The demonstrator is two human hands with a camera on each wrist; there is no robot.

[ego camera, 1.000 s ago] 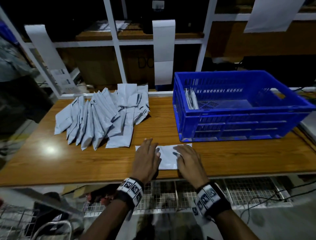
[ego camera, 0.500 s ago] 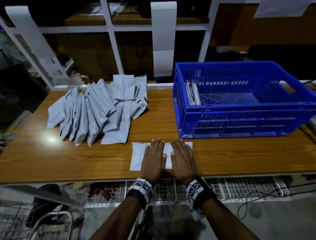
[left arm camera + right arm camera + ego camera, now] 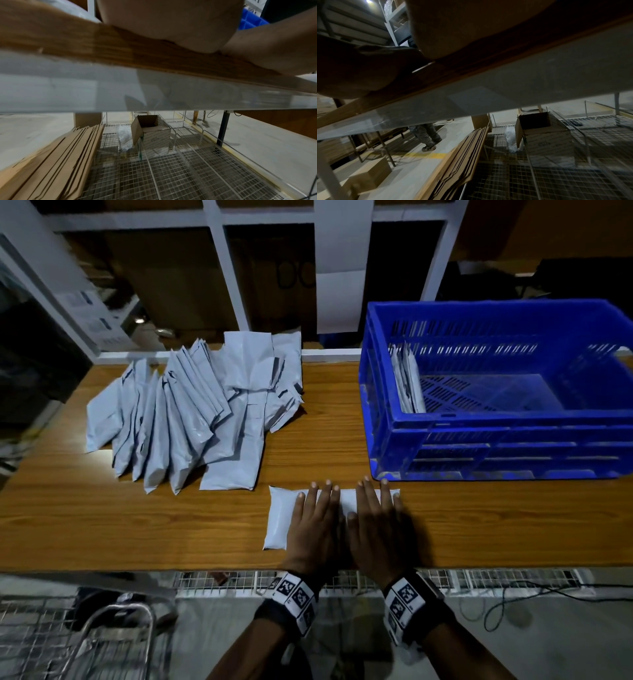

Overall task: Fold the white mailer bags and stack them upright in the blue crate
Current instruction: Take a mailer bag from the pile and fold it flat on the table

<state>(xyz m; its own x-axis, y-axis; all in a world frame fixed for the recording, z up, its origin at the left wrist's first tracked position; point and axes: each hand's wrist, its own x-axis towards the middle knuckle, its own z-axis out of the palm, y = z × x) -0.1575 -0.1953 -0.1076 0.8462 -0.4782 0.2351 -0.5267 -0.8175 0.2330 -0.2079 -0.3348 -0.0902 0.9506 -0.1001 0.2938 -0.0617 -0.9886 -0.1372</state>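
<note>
A white mailer bag point(image 3: 281, 518) is laid flat on the wooden table point(image 3: 102, 525) at the near edge, at 6 o'clock in the head view. It is pressed down by the left hand point(image 3: 317, 525) and right hand point(image 3: 376, 522), set side by side with fingers straight and nothing gripped. A loose pile of unfolded mailer bags point(image 3: 191, 419) is spread at 10 o'clock. The blue crate point(image 3: 513, 450) is placed at 2 o'clock, with a few folded bags point(image 3: 407, 381) stood upright against its left wall.
</note>
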